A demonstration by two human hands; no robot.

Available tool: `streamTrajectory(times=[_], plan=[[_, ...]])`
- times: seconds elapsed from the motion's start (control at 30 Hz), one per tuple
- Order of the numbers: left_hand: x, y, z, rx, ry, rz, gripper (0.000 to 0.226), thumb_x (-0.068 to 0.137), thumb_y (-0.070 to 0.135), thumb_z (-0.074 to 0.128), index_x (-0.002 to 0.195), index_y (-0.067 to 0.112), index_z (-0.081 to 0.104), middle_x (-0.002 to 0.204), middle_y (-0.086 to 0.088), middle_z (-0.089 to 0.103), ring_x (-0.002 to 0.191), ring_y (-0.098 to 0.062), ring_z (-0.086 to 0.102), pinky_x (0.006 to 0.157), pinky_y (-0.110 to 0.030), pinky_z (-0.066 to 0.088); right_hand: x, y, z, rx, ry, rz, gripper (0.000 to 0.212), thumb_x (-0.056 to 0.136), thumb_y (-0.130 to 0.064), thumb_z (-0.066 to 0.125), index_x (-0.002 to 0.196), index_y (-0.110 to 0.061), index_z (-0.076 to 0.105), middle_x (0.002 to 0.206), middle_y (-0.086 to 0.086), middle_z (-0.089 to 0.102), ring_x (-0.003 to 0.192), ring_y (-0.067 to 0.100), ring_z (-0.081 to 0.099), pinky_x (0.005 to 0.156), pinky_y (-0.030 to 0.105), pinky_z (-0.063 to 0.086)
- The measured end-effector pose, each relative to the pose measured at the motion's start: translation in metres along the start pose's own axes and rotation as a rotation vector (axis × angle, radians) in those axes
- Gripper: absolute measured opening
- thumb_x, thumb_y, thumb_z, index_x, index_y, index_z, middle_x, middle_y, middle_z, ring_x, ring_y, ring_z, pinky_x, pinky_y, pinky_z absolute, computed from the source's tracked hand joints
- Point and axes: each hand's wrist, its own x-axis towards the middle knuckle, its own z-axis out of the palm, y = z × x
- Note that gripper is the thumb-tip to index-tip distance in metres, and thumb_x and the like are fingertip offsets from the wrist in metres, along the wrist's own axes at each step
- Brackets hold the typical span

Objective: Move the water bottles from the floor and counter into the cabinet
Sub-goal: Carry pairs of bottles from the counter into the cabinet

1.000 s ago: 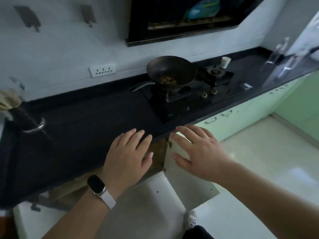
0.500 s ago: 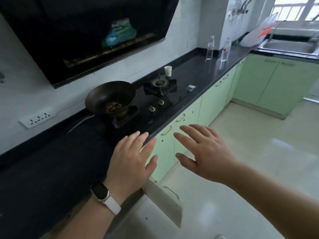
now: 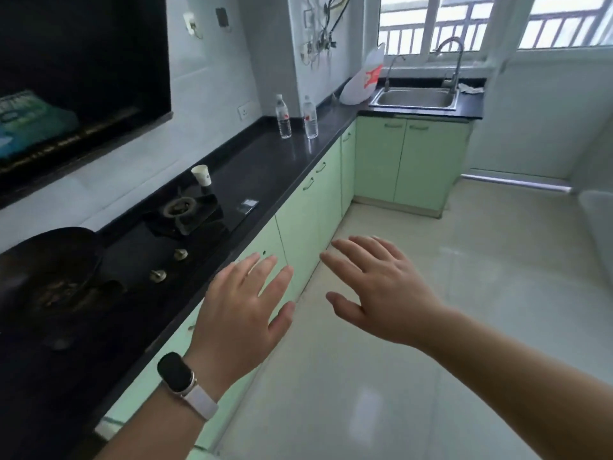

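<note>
Two clear water bottles stand upright on the far end of the black counter [image 3: 265,167]: one [image 3: 283,116] nearer the wall, the other [image 3: 310,117] nearer the counter's front edge. Both hands are held out in front of me, fingers spread and empty. My left hand [image 3: 243,310], with a watch on the wrist, hovers over the counter's front edge. Over the floor, my right hand [image 3: 381,288] floats well short of the bottles. Green cabinet doors [image 3: 306,207] run under the counter; those in view are closed. No bottle shows on the floor.
A dark wok [image 3: 49,270] sits on the gas hob [image 3: 185,210] at left, with a paper cup [image 3: 202,175] behind the burner. A steel sink [image 3: 414,98] and a white plastic bag [image 3: 363,79] occupy the far corner. Pale tiled floor [image 3: 447,293] stretches to the right.
My view has swung right, away from the open cabinet door toward the far counter. The two bottles and the sink have come into clear view. Both hands stay open and raised.
</note>
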Motion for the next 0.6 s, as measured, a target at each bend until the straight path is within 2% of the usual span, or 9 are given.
streamTrajectory(times=[0.13, 0.33, 0.6], plan=[[0.041, 0.01, 0.027, -0.03, 0.038, 0.086, 0.044, 0.095, 0.038, 0.055, 0.125, 0.01, 0.071, 0.127, -0.015, 0.069, 0.12, -0.04, 0.064, 0.096, -0.055, 0.051, -0.001, 0.04, -0.005, -0.032, 0.008, 0.069, 0.056, 0.093, -0.053, 0.043, 0.137, -0.02, 0.052, 0.138, 0.007, 0.054, 0.129, 0.034, 0.048, 0.109, 0.049, 0.036], [0.091, 0.005, 0.069, -0.087, 0.038, 0.094, 0.045, 0.095, 0.038, 0.055, 0.128, 0.011, 0.069, 0.129, -0.016, 0.068, 0.122, -0.041, 0.062, 0.096, -0.057, 0.052, 0.016, 0.086, -0.003, -0.069, 0.004, 0.164, 0.057, 0.093, -0.054, 0.041, 0.138, -0.021, 0.052, 0.14, 0.007, 0.054, 0.13, 0.033, 0.047, 0.109, 0.047, 0.035], [0.184, -0.03, 0.154, -0.142, 0.106, 0.15, 0.043, 0.095, 0.038, 0.054, 0.122, 0.009, 0.071, 0.125, -0.016, 0.069, 0.119, -0.04, 0.064, 0.095, -0.056, 0.052, 0.085, 0.158, 0.023, -0.161, 0.0, 0.245, 0.058, 0.091, -0.055, 0.042, 0.136, -0.02, 0.055, 0.139, 0.008, 0.055, 0.128, 0.034, 0.049, 0.107, 0.045, 0.036]])
